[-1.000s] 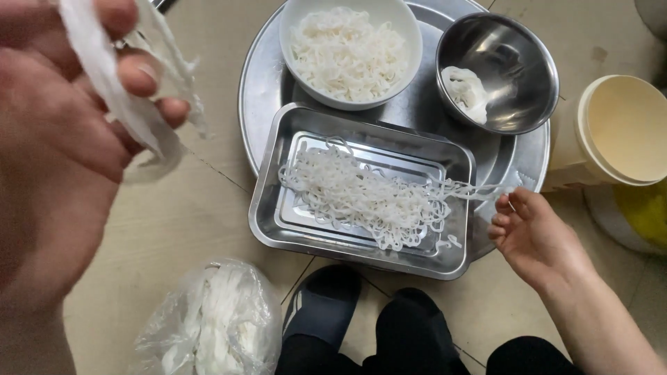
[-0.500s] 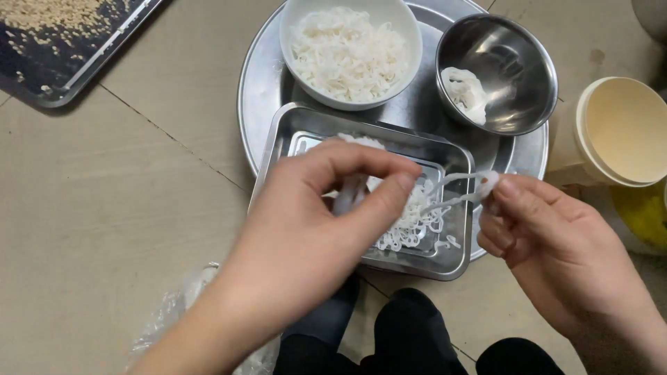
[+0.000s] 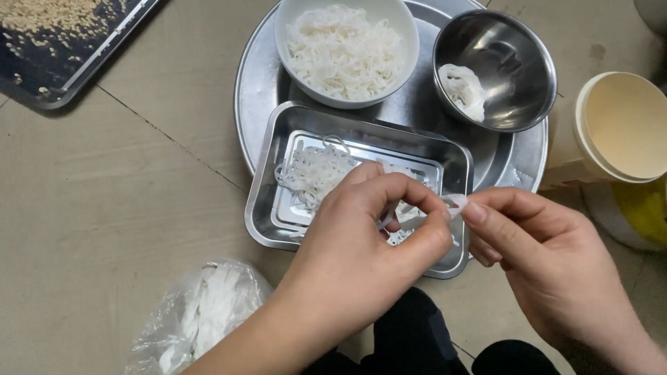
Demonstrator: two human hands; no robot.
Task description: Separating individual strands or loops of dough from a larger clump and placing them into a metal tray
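Note:
My left hand (image 3: 368,239) and my right hand (image 3: 538,260) meet over the right part of a rectangular steel tray (image 3: 267,208). Between the fingertips of both hands is pinched a thin translucent white strip (image 3: 455,203). A loose heap of fine white shreds (image 3: 313,173) lies in the tray, partly hidden behind my left hand. Behind the tray, a white bowl (image 3: 347,48) is heaped with the same white shreds. A steel bowl (image 3: 497,69) holds a small white clump (image 3: 462,90). All three stand on a round steel platter (image 3: 253,90).
A clear plastic bag with white pieces (image 3: 201,319) lies on the tiled floor at lower left. A dark tray of small grains (image 3: 62,42) is at top left. A cream tub (image 3: 622,128) stands at the right. My dark-clad knees (image 3: 417,340) are at the bottom.
A second ago my left hand was raised near the camera with white strips. It came down over the tray, and both hands now pinch one strip together.

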